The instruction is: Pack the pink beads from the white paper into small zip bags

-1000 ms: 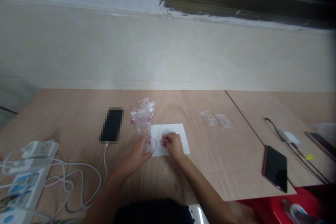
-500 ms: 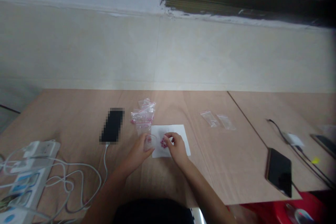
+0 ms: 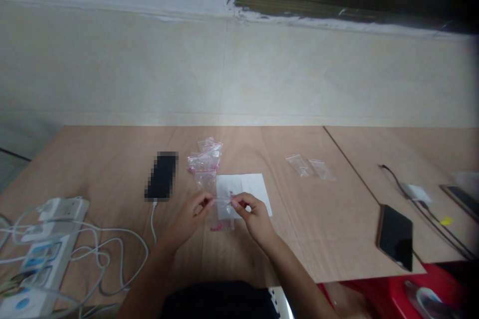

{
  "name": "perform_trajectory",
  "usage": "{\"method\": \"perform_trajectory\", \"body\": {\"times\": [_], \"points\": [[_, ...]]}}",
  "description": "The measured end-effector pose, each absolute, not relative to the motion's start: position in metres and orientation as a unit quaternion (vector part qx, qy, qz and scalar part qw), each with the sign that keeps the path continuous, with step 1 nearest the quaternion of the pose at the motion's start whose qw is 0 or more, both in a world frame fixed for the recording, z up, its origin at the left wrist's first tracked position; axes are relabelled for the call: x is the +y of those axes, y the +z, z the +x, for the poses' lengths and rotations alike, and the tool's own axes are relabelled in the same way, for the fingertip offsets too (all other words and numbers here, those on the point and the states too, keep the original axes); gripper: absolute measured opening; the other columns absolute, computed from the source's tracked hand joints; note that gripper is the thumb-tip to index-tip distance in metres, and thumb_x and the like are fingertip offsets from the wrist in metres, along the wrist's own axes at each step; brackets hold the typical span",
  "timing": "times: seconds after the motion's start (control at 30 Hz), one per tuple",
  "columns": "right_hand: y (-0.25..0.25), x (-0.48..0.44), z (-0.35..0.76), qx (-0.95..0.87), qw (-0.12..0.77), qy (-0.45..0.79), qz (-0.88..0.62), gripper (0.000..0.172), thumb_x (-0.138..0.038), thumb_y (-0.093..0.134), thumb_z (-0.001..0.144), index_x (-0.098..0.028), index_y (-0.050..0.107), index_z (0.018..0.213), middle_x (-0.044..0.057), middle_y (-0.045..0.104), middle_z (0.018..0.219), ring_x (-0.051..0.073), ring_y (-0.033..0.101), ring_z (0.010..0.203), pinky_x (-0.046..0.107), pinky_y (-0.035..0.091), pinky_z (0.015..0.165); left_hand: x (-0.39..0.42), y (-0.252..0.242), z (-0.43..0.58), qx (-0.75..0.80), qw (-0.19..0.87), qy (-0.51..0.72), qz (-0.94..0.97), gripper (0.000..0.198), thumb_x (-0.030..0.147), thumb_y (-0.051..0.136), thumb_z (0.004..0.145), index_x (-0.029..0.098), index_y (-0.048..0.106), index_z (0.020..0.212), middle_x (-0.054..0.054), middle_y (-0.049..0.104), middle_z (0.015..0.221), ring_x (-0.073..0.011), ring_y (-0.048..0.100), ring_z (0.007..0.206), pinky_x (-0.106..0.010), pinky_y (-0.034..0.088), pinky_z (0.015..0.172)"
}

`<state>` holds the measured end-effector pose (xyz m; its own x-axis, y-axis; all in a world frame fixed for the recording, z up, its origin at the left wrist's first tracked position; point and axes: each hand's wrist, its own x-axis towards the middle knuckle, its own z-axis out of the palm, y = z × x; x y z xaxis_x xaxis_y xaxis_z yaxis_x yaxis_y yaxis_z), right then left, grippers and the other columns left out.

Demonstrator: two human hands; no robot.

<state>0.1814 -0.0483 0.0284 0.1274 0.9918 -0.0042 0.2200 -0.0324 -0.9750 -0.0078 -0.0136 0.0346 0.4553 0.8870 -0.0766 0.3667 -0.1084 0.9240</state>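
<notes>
My left hand (image 3: 195, 213) and my right hand (image 3: 254, 212) each pinch one side of a small clear plastic zip bag (image 3: 224, 212). The bag hangs between my fingertips, and a cluster of small pink pieces (image 3: 216, 228) shows at its bottom. Under and behind it lies a white sheet of paper (image 3: 258, 184), where a few pink bits (image 3: 232, 193) show by my right fingertips. Beyond my left hand is a pile of clear zip bags (image 3: 205, 160) with pink seals, some with pink contents.
Two flat clear bags (image 3: 310, 167) lie to the right on the wooden table (image 3: 299, 229). A black phone (image 3: 162, 177) on a white cable is at left, near a power strip (image 3: 41, 264) with tangled cords. Another phone (image 3: 395, 237) lies at right, near a white adapter (image 3: 418, 193).
My right hand has left the pink pile on the paper and taken hold of the bag beside my left hand. Pink pieces now sit in the bag's bottom.
</notes>
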Motion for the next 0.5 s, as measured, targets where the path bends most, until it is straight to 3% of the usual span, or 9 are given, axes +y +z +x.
{"method": "perform_trajectory", "body": {"times": [0.13,0.33,0.5], "points": [[0.033,-0.053,0.183,-0.481,0.472,0.460,-0.578,0.015,-0.031,0.061,0.071,-0.019,0.064,0.062,0.000,0.061,0.064,0.013,0.050,0.059,0.027,0.041,0.060,-0.015,0.043,-0.007,0.409,0.500,0.278,0.711,0.018,0.030,0.045,0.086,0.017,0.058,0.082,-0.001,0.058,0.080,-0.0158,0.054,0.079,-0.027,0.043,0.075],[0.041,-0.055,0.174,-0.498,0.462,0.481,-0.554,0.015,-0.033,0.061,0.073,-0.019,0.065,0.077,0.002,0.063,0.075,0.015,0.053,0.067,0.028,0.043,0.067,-0.017,0.055,-0.002,0.410,0.526,0.287,0.688,0.020,0.032,0.043,0.087,0.017,0.053,0.078,0.001,0.052,0.073,-0.0142,0.051,0.073,-0.024,0.041,0.066],[0.046,-0.053,0.165,-0.497,0.476,0.506,-0.520,0.013,-0.032,0.062,0.071,-0.019,0.062,0.066,-0.001,0.060,0.064,0.014,0.052,0.063,0.028,0.042,0.067,-0.022,0.058,0.006,0.384,0.553,0.233,0.702,0.025,0.038,0.042,0.086,0.018,0.052,0.076,0.002,0.049,0.071,-0.0131,0.048,0.068,-0.023,0.039,0.063]]}}
